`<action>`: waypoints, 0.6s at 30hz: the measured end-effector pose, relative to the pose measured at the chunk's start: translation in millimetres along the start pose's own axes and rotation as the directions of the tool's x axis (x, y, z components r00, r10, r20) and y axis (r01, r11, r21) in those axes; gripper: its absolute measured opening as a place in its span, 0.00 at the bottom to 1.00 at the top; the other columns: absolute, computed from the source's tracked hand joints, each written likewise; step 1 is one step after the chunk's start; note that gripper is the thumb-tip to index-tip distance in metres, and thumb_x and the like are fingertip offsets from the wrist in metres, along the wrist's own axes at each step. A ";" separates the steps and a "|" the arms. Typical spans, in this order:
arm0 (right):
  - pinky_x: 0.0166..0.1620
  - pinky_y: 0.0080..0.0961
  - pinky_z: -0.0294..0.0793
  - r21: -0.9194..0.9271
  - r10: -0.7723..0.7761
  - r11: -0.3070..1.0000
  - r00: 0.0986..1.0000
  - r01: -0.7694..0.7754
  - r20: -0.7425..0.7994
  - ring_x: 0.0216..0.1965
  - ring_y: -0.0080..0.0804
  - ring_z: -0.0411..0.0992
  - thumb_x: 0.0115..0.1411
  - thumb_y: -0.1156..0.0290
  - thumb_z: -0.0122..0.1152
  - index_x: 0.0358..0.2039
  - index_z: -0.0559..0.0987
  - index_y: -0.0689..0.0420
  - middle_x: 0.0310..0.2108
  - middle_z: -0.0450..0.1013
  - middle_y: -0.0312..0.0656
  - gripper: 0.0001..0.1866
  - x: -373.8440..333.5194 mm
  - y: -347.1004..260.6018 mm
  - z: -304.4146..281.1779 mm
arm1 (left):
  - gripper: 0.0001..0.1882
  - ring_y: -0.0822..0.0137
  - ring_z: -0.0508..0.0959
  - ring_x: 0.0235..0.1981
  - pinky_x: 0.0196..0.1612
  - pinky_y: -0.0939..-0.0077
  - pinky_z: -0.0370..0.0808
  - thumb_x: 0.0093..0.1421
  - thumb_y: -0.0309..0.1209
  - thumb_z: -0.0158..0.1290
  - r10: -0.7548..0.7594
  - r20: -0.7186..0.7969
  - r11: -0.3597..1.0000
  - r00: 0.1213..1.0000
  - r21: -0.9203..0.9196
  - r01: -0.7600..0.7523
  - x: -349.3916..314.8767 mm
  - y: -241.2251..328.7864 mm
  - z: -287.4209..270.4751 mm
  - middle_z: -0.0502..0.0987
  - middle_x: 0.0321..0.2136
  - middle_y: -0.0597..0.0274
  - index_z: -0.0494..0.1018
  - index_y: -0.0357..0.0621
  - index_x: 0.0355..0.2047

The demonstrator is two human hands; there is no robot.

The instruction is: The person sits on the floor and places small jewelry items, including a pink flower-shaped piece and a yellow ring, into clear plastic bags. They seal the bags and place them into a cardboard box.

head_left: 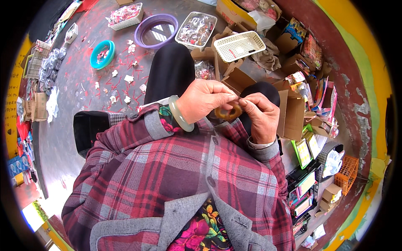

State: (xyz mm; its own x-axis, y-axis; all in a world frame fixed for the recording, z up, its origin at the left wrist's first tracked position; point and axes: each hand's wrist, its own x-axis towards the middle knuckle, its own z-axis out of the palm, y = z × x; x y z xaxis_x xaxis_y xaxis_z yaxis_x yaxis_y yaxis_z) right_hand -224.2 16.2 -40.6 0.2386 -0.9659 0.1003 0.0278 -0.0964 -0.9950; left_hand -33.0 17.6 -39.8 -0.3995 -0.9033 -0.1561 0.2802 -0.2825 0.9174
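My two hands meet in front of my lap, between my knees. The fingertips of my left hand (203, 100) are pinched together; whatever they grip is too small to make out. A pale green bangle (181, 113) circles that wrist. My right hand (263, 117) is closed too, its thumb and forefinger nearly touching the left fingertips. Just below where they meet hangs an amber-brown ring (228, 114), partly covered by fingers. It seems to be held at the right fingers, though the grip itself is hidden.
Beyond my knees stand a teal basin (102, 55), a purple basin (156, 31) and white baskets (196, 29) of small wrapped items. An upturned-looking white basket (239, 46) rests above open cardboard boxes (291, 115) on the right. Red strips and white scraps (129, 78) litter the floor.
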 end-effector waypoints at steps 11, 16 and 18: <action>0.34 0.14 0.65 0.028 -0.010 1.000 1.000 0.010 0.004 0.29 0.20 0.67 0.55 0.78 0.57 0.29 0.78 0.65 0.27 0.72 0.38 0.04 -2.5 -2.0 0.3 | 0.11 0.67 0.77 0.38 0.37 0.81 0.75 0.60 0.28 0.47 -0.012 -0.002 0.998 1.000 -0.058 0.012 -1.1 3.0 -1.2 0.77 0.36 0.54 0.73 0.32 0.39; 0.34 0.14 0.64 0.047 -0.013 0.999 0.996 0.017 -0.083 0.30 0.20 0.66 0.55 0.78 0.56 0.29 0.77 0.66 0.27 0.71 0.37 0.04 -2.9 -0.6 -5.4 | 0.12 0.66 0.77 0.38 0.36 0.80 0.75 0.62 0.30 0.44 -0.038 -0.177 0.996 0.983 -0.087 0.022 -1.1 13.4 -1.4 0.76 0.37 0.54 0.72 0.33 0.38; 0.34 0.13 0.64 0.112 0.005 0.994 0.988 0.013 -0.152 0.30 0.20 0.66 0.55 0.79 0.56 0.29 0.76 0.68 0.27 0.70 0.37 0.04 -2.7 -4.6 -11.6 | 0.11 0.66 0.75 0.42 0.38 0.79 0.74 0.62 0.31 0.46 0.040 -0.225 0.995 0.974 -0.078 -0.059 0.8 17.3 -11.4 0.75 0.38 0.56 0.72 0.35 0.38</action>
State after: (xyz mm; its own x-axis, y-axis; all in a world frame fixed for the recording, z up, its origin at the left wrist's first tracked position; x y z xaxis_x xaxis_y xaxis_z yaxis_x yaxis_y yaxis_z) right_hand -236.2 16.4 -36.3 0.0883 -0.9917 0.0939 0.1389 -0.0811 -0.9870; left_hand -18.5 8.3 -28.2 -0.1812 -0.9634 -0.1973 0.3710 -0.2528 0.8936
